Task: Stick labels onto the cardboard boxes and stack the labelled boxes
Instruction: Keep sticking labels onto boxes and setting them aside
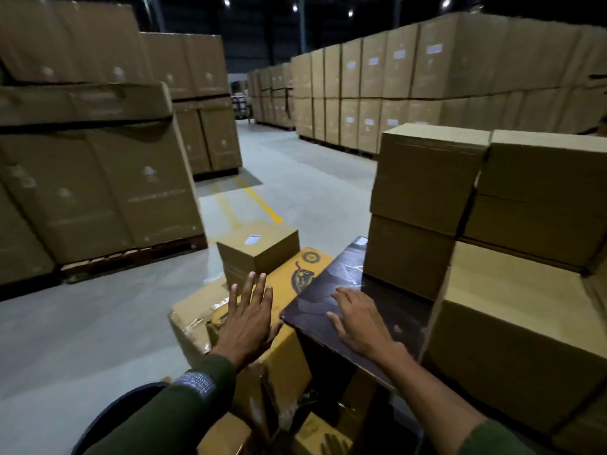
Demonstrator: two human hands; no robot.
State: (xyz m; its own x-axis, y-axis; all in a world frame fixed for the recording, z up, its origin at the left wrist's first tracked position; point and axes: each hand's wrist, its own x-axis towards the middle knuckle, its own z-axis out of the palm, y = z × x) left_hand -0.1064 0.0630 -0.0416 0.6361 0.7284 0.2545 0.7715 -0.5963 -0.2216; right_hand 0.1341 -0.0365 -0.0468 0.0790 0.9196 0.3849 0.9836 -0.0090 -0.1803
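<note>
A small cardboard box (259,249) with a white label (252,239) on its top sits ahead of me, on a yellow printed carton (289,343). My left hand (249,318) hovers over that carton with fingers straight and spread, holding nothing. My right hand (356,318) lies flat on a dark board (331,290) that serves as a work surface. To the right stands a stack of plain cardboard boxes (423,178), with a larger box (512,323) in front of them; no labels show on them.
Tall pallets of big cartons (92,178) rise at the left, and rows of labelled cartons (371,93) line the back right. A grey floor aisle with yellow lines (262,201) runs between them. A crumpled taped carton (190,323) lies left of the yellow one.
</note>
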